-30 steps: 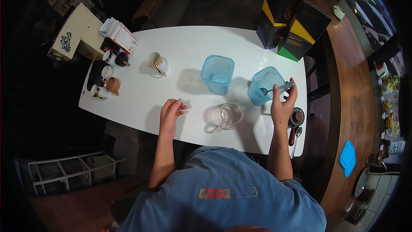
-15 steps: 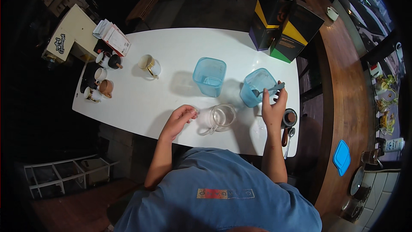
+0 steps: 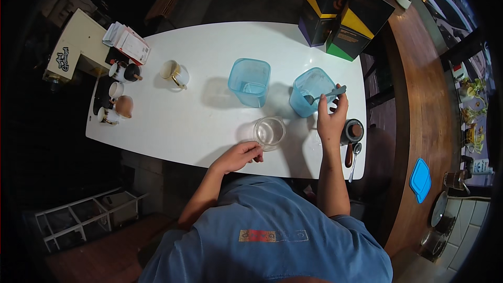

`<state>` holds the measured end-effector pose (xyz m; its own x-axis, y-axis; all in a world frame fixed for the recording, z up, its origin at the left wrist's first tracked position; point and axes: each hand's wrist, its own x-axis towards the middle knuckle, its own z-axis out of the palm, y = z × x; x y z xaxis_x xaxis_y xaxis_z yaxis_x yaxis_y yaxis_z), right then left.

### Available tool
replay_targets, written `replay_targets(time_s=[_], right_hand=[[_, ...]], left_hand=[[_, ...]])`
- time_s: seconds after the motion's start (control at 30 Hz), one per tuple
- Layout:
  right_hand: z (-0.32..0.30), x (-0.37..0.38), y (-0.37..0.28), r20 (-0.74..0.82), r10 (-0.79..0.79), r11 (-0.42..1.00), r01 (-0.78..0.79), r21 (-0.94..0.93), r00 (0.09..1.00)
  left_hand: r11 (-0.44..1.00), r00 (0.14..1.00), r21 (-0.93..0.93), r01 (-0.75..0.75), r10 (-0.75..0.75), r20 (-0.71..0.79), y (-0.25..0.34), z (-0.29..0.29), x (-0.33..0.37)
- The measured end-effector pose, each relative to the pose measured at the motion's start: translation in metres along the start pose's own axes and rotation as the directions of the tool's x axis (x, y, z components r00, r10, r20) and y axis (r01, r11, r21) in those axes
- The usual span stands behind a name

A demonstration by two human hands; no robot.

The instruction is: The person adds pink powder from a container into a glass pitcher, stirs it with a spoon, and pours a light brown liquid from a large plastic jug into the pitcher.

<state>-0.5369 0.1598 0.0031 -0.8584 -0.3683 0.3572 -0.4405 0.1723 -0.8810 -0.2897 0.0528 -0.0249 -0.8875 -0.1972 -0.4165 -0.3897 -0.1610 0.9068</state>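
My left hand (image 3: pixel 240 158) is closed at the handle of a clear glass jug (image 3: pixel 270 132), which stands on the white table. The hand covers the handle, so the exact grip is partly hidden. My right hand (image 3: pixel 332 119) holds a grey spoon (image 3: pixel 331 94) by its handle, fingers around it. The spoon's dark bowl is tilted down inside a translucent blue square container (image 3: pixel 304 106) on the right. A matching blue container (image 3: pixel 249 93) stands upright to its left, behind the jug.
Right of my right forearm lie a dark round tool with a brown handle (image 3: pixel 349 154) and a metal spoon (image 3: pixel 355 162). A white-and-gold mug (image 3: pixel 174 74) stands left, cups beyond it. Black boxes (image 3: pixel 350 21) stand at the back right. A blue lid (image 3: pixel 420 181) rests on the wooden counter.
My left hand has moved right and nearer to me, onto the jug's handle. My right hand keeps the spoon in the right container. The whole view has shifted slightly.
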Motion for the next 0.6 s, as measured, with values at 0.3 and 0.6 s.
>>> replay_targets(time_s=[0.3,0.6], right_hand=[[-0.002,0.003,0.000,0.023,0.050,0.995,-0.047,-0.089,0.999],[0.005,-0.008,-0.007,-0.083,0.137,0.989,-0.142,-0.049,0.987]], left_hand=[[0.979,0.983,-0.194,-0.059,0.024,-0.180,-0.003,-0.018,-0.023],[0.983,0.956,-0.071,-0.169,0.146,-0.252,0.000,-0.067,-0.049]])
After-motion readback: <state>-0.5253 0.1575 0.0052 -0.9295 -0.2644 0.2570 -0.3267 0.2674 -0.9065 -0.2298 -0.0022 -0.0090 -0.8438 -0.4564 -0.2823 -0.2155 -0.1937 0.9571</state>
